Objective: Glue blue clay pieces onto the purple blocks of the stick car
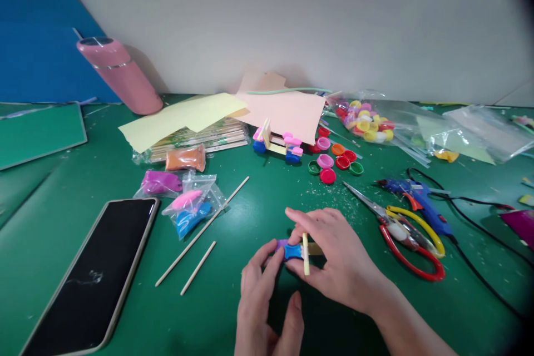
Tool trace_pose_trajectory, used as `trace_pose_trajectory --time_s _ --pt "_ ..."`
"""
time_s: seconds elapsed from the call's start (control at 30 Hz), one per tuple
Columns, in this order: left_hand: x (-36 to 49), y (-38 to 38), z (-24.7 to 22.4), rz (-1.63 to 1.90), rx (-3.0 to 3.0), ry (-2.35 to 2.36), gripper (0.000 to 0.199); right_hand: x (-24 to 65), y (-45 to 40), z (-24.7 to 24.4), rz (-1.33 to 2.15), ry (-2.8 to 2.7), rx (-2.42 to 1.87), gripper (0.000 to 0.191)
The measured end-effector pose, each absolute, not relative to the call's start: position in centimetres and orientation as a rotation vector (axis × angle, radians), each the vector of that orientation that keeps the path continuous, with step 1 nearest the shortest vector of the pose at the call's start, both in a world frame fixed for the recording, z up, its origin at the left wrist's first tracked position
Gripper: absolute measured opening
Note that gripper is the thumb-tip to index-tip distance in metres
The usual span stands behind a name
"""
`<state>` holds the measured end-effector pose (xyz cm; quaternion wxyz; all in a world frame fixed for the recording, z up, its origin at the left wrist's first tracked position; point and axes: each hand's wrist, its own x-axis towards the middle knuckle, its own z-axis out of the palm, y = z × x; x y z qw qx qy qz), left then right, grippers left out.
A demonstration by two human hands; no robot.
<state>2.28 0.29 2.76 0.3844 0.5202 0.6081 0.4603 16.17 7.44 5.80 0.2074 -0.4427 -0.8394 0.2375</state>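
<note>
Low in the middle, a small craft piece (293, 251) has a blue, clay-like part, a purple end and a pale yellow crossbar. My right hand (340, 264) grips it from the right between thumb and fingers. From the left, the stretched fingertips of my left hand (261, 295) touch the purple and blue end, while its thumb stands well apart. The underside of the piece is hidden by my hands. Beyond them sits a little model (277, 144) with blue and pink parts on a pale frame. Left of my hands lie a long wooden stick (202, 231) and a short stick (198, 268).
A phone (94, 278) lies at left, near bagged blue and pink clay (192, 214). Scissors (406, 233) and a blue glue gun (421, 200) with its cable are at right. Bottle caps (325, 161), paper sheets (287, 111) and a pink flask (120, 75) stand behind.
</note>
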Motion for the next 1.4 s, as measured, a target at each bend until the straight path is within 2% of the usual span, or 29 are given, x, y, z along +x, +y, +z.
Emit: trace_pose_trajectory --time_s 1.0,1.4 --pt "2.1 1.1 3.3 1.185 1.276 1.521 0.031 16.7 7.5 6.3 0.629 -2.370 -1.312 0.059" --pt "1.1 1.2 2.7 1.039 1.241 1.288 0.038 17.0 7.3 5.8 0.683 -2.337 -1.282 0.062"
